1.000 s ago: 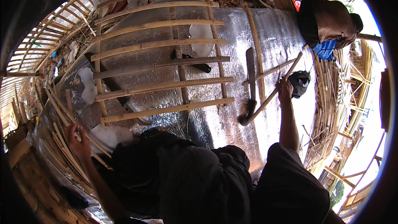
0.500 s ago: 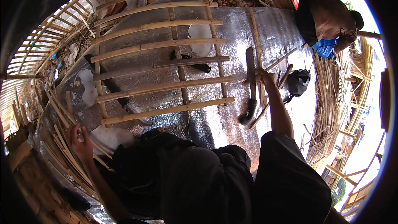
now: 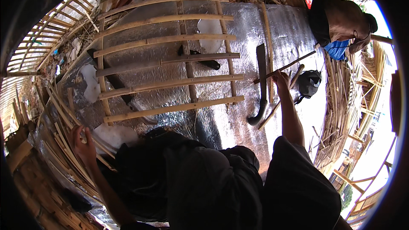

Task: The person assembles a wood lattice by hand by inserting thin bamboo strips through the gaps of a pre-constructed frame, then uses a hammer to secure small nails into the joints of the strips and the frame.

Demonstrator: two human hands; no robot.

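My right hand [image 3: 280, 79] is closed on a thin dark stick [image 3: 300, 60], whose left end crosses the blade of a machete [image 3: 261, 72]. The machete lies on a silver foil sheet [image 3: 213, 134], its dark curved handle toward me. Beside my right wrist a second stick [image 3: 269, 115] slants under the hand. At the left, my left hand [image 3: 83, 145] rests near a bundle of bamboo strips [image 3: 64, 142], fingers apart, with nothing visible in them. A bamboo lattice [image 3: 170, 81] of several crosswise slats on lengthwise strips lies between my hands.
Beneath the lattice lie a short dark-handled tool [image 3: 208, 64] and a long dark piece [image 3: 115, 81]. A black bag [image 3: 309, 83] sits right of my right hand. Another person [image 3: 345, 21] is at the upper right near something blue. Piled bamboo strips [image 3: 338, 110] line the right edge.
My right hand has moved slightly right, and the stick in it now shows at both sides of the hand, crossing the machete. The whole view has shifted a little. My left hand stays put.
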